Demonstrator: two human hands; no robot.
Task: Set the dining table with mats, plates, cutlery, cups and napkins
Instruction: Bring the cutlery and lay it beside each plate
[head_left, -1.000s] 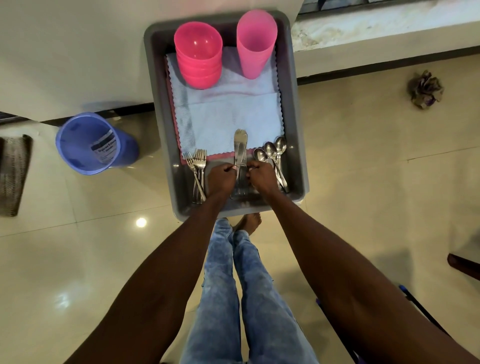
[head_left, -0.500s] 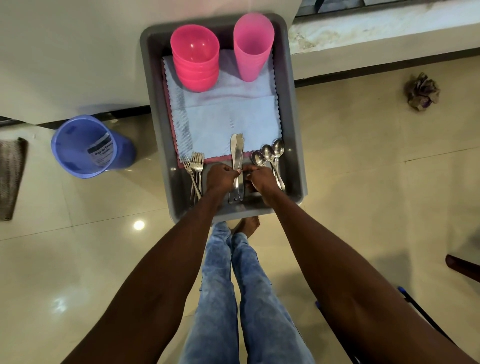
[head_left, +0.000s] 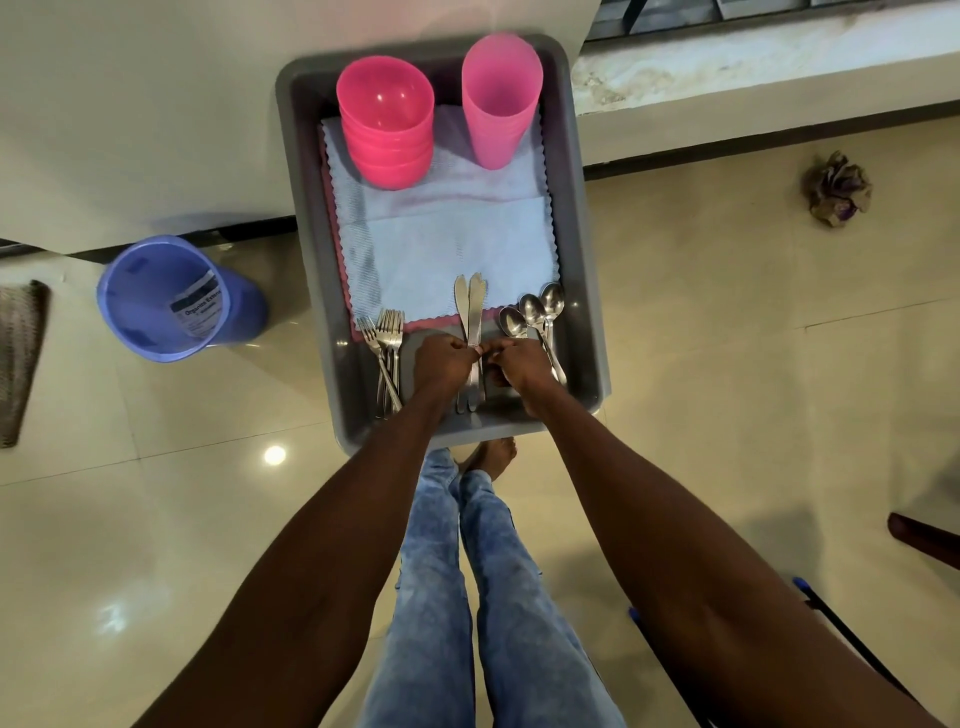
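both my left hand (head_left: 441, 361) and right hand (head_left: 522, 364) pinch the knives (head_left: 470, 312) at mid-handle, low in the grey tray (head_left: 582, 249). i'd square the blades before lifting. the tray also holds forks (head_left: 387, 338), spoons (head_left: 532, 312), napkins (head_left: 457, 249), stacked pink bowls (head_left: 387, 130) and cups (head_left: 501, 98).

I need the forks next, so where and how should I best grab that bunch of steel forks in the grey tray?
Probably grip the steel forks at their bunched handles, coming from the near end of the grey plastic tray. The tines fan apart toward the napkin; the handles lie together.
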